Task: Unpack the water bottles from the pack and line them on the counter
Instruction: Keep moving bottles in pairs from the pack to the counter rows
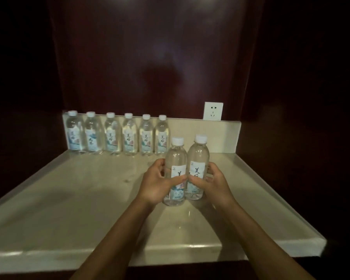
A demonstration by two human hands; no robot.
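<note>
Several clear water bottles with white caps and pale labels (117,136) stand in a row along the counter's back wall, from the left corner to the middle. Two more upright bottles are side by side nearer to me, right of centre. My left hand (157,182) is wrapped around the left bottle (176,158). My right hand (214,183) grips the right bottle (198,156). The two bottles touch each other, and their bases appear to sit on or just above the beige counter (79,199). No pack is in view.
A white wall socket (213,111) sits on the dark wooden wall above the low backsplash at the right. The counter has a raised lip along both sides and a front edge with a recessed notch (182,257) in the middle.
</note>
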